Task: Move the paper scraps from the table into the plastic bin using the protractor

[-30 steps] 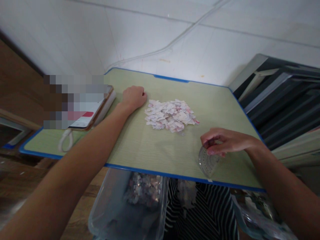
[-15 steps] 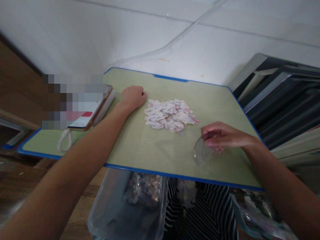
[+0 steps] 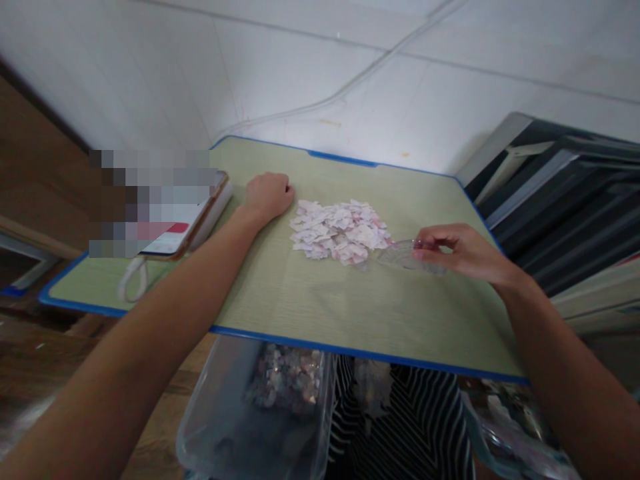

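In the head view a heap of torn paper scraps lies on the pale green table. My right hand pinches a clear round plastic lid by its edge, just right of the heap. The lid is tilted nearly edge-on to me, its left edge close to the scraps; whether it touches them I cannot tell. My left hand rests on the table left of the heap, fingers curled into a fist with nothing visible in it.
A phone leans on a white object at the left, beside a white strap loop. Below the table's blue front edge stands a clear plastic bin with scraps. Dark folders stand at the right. A white wall is behind.
My right hand has moved up and slightly right, tipping the lid from face-on to nearly edge-on beside the heap. My left hand stays in its place.
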Demonstrator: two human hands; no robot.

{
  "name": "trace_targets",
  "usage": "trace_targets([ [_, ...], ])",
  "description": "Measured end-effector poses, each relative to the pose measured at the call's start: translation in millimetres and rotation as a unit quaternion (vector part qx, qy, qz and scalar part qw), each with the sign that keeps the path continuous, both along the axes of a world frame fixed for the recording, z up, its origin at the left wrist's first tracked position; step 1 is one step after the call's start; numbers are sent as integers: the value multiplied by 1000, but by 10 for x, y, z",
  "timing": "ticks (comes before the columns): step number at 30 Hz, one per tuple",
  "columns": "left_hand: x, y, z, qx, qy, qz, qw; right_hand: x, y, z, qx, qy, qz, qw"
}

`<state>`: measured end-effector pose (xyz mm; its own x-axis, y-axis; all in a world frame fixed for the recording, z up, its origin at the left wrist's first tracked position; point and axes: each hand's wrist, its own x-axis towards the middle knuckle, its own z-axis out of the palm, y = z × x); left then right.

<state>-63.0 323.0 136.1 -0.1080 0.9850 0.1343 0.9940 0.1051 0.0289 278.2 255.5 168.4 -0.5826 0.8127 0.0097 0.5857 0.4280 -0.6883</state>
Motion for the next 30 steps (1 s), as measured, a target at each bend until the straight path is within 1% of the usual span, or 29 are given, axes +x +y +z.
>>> trace_targets([
  [5, -29, 33, -42, 7, -3, -4, 1000, -158, -79, -54, -1, 12, 15, 1000],
  [7, -37, 42, -51, 8, -4, -8, 1000, -260, -136, -84, 6, 19, 36, 999],
  [10, -34, 39, -45, 6, -9, -7, 1000, -424, -238, -123, 35, 30, 76, 996],
  [13, -21, 24, -28, 1, -15, -5, 1000, -531, -316, -135, 46, 39, 110, 992],
  [15, -16, 16, -21, 0, -17, -5, 1000, -543, -334, -121, 48, 50, 104, 992],
  [17, -17, 15, -20, 1, -16, -4, 1000, -517, -328, -96, 47, 57, 81, 994],
  [19, -22, 20, -25, 0, -16, -2, 1000, -483, -313, -79, 38, 54, 67, 996],
  [22, -28, 29, -31, 0, -19, -4, 1000, -486, -316, -97, 10, 47, 84, 995],
  [26, -22, 30, -30, 3, -15, -2, 1000, -636, -406, -197, -58, 56, 102, 991],
  [30, -20, 34, -30, 6, -8, -7, 1000, -803, -520, -271, -85, 67, 94, 990],
])
